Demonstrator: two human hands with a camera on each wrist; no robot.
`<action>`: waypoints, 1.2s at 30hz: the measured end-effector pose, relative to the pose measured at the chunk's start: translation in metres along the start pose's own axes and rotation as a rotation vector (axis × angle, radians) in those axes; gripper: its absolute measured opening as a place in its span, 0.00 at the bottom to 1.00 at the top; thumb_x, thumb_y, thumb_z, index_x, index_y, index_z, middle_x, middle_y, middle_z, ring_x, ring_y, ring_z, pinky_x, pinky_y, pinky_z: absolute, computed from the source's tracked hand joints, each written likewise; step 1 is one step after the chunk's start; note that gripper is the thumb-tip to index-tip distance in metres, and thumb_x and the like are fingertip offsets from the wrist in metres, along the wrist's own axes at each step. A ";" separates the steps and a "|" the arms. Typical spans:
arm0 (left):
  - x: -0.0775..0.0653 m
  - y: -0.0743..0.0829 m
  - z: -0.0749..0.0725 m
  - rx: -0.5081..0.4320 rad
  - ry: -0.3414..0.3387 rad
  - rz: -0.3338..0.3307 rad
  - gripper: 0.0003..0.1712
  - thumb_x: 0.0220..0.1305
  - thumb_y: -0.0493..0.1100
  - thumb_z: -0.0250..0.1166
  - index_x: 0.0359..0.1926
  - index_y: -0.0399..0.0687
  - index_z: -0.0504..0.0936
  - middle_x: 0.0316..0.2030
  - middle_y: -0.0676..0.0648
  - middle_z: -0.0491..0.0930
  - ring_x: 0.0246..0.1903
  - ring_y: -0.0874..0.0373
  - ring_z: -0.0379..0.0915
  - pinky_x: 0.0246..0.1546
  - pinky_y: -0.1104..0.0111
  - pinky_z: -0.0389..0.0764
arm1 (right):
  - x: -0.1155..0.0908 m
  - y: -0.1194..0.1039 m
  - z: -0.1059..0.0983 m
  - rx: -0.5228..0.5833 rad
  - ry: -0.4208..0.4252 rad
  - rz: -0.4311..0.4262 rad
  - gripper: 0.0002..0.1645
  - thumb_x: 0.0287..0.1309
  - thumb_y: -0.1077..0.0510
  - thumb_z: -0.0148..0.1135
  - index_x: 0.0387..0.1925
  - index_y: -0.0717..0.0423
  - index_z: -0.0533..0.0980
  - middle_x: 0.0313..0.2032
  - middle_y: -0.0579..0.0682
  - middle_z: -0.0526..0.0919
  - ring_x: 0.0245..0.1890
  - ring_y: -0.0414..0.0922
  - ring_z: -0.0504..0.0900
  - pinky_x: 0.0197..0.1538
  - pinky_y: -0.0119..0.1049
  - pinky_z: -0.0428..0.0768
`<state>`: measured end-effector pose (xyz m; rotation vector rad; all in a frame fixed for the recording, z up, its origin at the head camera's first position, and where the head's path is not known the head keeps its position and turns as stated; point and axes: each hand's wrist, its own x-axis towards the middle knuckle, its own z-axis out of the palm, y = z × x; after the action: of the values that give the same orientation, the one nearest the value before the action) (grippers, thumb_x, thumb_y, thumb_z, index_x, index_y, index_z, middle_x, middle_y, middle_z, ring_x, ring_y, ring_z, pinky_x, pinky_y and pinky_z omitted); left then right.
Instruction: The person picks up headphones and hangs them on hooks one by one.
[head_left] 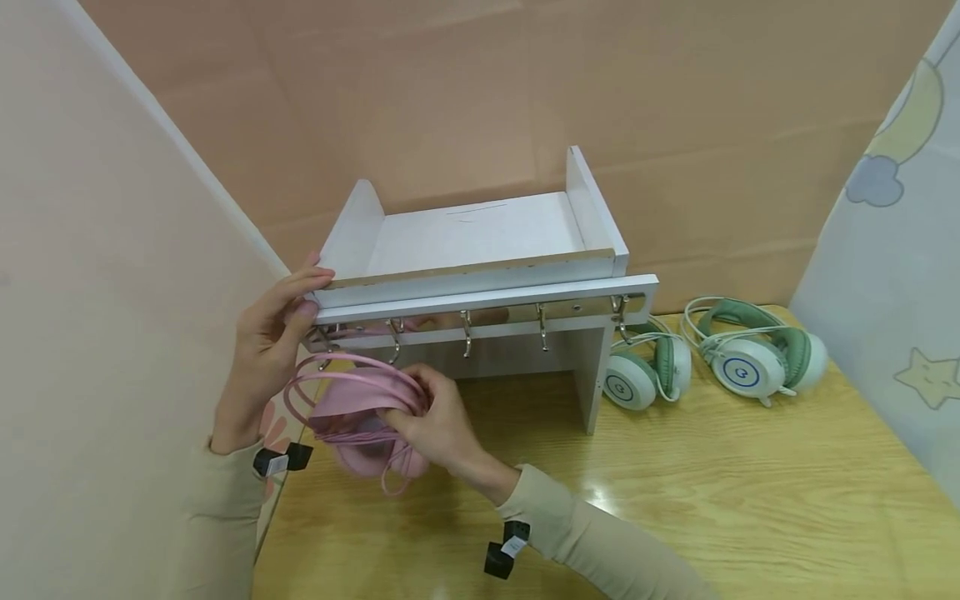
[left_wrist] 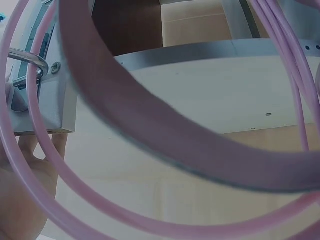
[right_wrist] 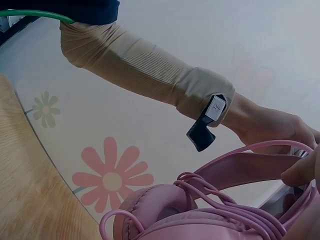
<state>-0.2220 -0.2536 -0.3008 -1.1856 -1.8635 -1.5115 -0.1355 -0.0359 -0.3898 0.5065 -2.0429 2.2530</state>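
My right hand [head_left: 446,425] pinches the headband of a pink pair of headphones [head_left: 348,396], held below the left end of a white hook rail [head_left: 480,302]. Its ear cups [right_wrist: 160,200] hang low, with the pink cable [right_wrist: 235,212] bundled across them. Close up in the left wrist view, the thin band tubes overlap a metal hook [left_wrist: 30,60]. My left hand [head_left: 262,342] grips the left end of the white shelf [head_left: 472,275], fingers over its top edge and thumb at the rail.
Several metal hooks [head_left: 467,333] line the rail. Two white-and-green headphones lie on the wooden table [head_left: 712,483]: one pair [head_left: 637,379] beside the shelf's right leg, another pair [head_left: 757,358] farther right. A pale wall [head_left: 112,292] rises close on the left.
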 end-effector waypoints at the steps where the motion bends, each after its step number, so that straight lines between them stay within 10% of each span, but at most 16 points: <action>1: 0.000 0.000 0.000 0.003 0.002 -0.006 0.19 0.72 0.20 0.54 0.60 0.22 0.80 0.62 0.45 0.85 0.79 0.43 0.64 0.85 0.54 0.60 | 0.000 0.000 -0.001 -0.004 -0.001 -0.002 0.21 0.56 0.65 0.73 0.52 0.62 0.81 0.43 0.58 0.85 0.36 0.35 0.79 0.39 0.25 0.80; 36: 0.000 0.001 0.002 0.020 0.014 -0.008 0.18 0.73 0.21 0.54 0.59 0.21 0.80 0.62 0.45 0.85 0.79 0.41 0.63 0.85 0.51 0.59 | -0.009 0.000 -0.027 -0.126 0.004 -0.144 0.28 0.61 0.61 0.74 0.62 0.60 0.79 0.58 0.55 0.86 0.60 0.54 0.83 0.66 0.41 0.79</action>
<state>-0.2203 -0.2521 -0.3009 -1.1580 -1.8718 -1.4981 -0.1323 -0.0077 -0.3947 0.6166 -2.0583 2.0287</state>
